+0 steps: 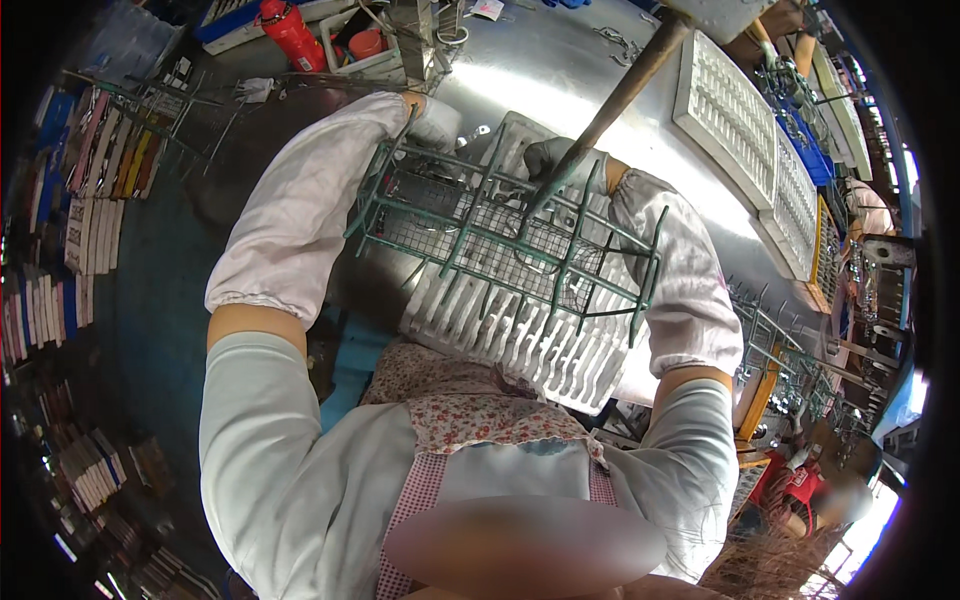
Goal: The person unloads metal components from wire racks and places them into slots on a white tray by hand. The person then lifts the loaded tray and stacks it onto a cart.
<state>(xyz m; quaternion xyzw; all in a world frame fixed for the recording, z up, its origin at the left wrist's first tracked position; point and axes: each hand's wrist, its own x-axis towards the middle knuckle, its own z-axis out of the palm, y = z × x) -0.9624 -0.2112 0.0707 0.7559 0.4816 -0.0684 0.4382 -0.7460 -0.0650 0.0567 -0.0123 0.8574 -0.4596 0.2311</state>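
Note:
A green wire rack [505, 245] with a mesh bottom lies across a white slotted tray [520, 335] at the edge of a shiny metal table [560, 70]. My left hand [435, 125], in a white glove, grips the rack's far left corner. My right hand [562, 160], in a grey glove, holds the rack's far top bar, right where a dark slanted pole [625, 90] passes over it. White sleeve covers wrap both forearms. A floral apron [470, 410] hangs below the tray.
White slotted trays [730, 115] lie stacked at the table's far right. A red bottle [290, 35] and small bins stand at the far left. More green wire racks [790, 360] sit at the right. Flat coloured packs [100, 180] line shelves at the left.

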